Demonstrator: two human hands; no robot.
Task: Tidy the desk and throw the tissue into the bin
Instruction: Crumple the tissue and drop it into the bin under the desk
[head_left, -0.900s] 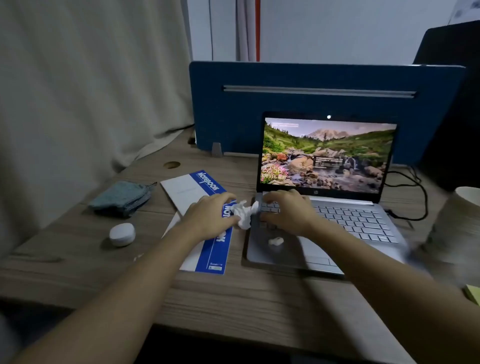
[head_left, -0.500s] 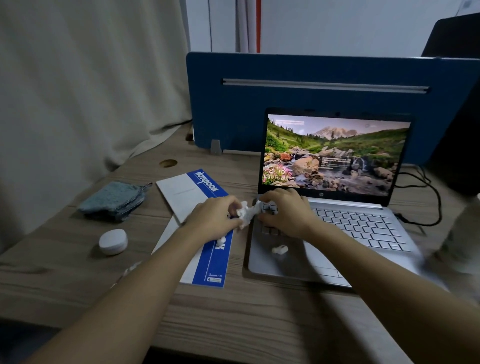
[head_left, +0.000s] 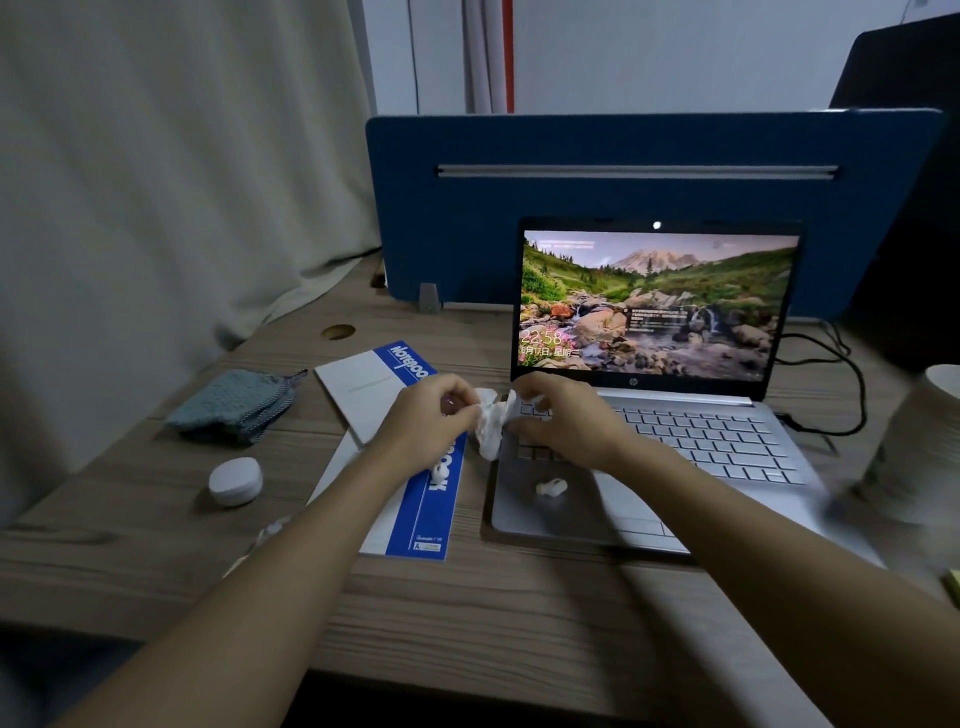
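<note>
Both hands are up over the desk (head_left: 467, 613), the left hand (head_left: 434, 423) and right hand (head_left: 563, 421) each pinching 1 crumpled tissue (head_left: 491, 421) between them, just above the laptop (head_left: 701, 452) keys. A tug could tear it. The scrap (head_left: 550, 487) on the palm rest could get missed. No bin in sight.

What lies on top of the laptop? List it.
On the laptop, a small white tissue scrap lies on the palm rest. The right hand hovers over the keyboard's left part, hiding those keys, and pinches the crumpled tissue with the left hand.
</note>
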